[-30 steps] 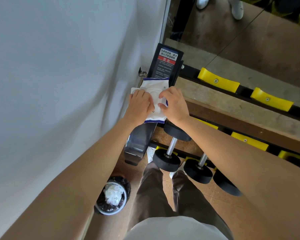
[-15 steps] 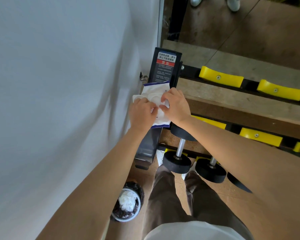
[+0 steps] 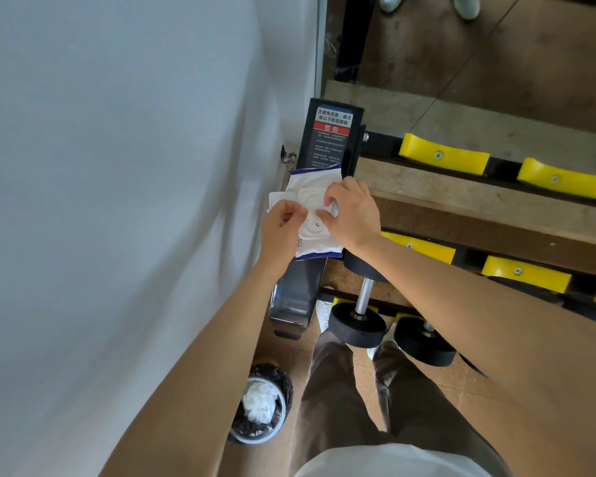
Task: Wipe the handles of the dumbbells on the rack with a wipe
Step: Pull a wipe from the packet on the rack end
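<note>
The wipe pack (image 3: 315, 216) is perched on the rack's sloping end post (image 3: 331, 139), above the dumbbells (image 3: 358, 327); its edge is pinched by the left hand (image 3: 281, 227), its opening by the right hand (image 3: 353, 213); by a hard tug it could be dragged off, or several wipes pulled.

The right forearm (image 3: 461, 304) hides most of the handle of the second dumbbell (image 3: 424, 342). The right hand (image 3: 353, 215) covers the three o'clock edge of the wipe pack (image 3: 312, 197). Small print on the label (image 3: 332, 139) is unreadable. The shoes (image 3: 465, 5) at twelve o'clock are cropped.
</note>
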The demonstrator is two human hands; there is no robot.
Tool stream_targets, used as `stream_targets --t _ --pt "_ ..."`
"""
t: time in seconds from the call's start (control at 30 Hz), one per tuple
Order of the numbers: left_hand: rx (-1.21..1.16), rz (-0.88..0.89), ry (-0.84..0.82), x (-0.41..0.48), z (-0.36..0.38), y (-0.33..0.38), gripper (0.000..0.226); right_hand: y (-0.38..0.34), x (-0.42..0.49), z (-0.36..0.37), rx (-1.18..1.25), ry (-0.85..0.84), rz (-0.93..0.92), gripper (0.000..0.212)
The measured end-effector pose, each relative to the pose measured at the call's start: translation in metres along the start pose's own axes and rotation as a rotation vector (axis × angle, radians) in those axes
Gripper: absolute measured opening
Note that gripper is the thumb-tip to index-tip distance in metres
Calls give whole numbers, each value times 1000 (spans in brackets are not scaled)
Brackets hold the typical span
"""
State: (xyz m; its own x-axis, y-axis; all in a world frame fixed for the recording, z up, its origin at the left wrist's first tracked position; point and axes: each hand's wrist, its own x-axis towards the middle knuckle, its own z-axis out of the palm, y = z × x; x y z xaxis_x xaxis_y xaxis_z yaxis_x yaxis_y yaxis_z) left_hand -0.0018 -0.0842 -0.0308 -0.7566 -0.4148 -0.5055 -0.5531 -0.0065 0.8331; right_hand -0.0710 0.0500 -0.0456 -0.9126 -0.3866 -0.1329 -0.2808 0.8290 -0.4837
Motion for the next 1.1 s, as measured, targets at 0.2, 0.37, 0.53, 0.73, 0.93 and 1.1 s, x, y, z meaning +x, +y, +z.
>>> stream_targets --t 0.2,0.37,0.53,0.73,0.93,1.1 --pt "-361 -108 -25 -9 -11 15 19 -1 1 1 -57 2 39 27" --pt "-597 -210 131 -11 -23 39 18 -4 2 2 -60 7 45 20" --pt "-655 -211 211 -13 -35 49 19 -5 2 -2 -140 -9 55 30" --pt "-663 -189 128 -28 -48 44 11 -13 8 -4 -148 -32 54 29" --pt "-617 -241 149 -31 -48 32 14 -11 4 -8 -41 -43 36 20" --pt "-648 -258 77 -37 -45 28 25 -19 -16 -27 419 -126 63 24"
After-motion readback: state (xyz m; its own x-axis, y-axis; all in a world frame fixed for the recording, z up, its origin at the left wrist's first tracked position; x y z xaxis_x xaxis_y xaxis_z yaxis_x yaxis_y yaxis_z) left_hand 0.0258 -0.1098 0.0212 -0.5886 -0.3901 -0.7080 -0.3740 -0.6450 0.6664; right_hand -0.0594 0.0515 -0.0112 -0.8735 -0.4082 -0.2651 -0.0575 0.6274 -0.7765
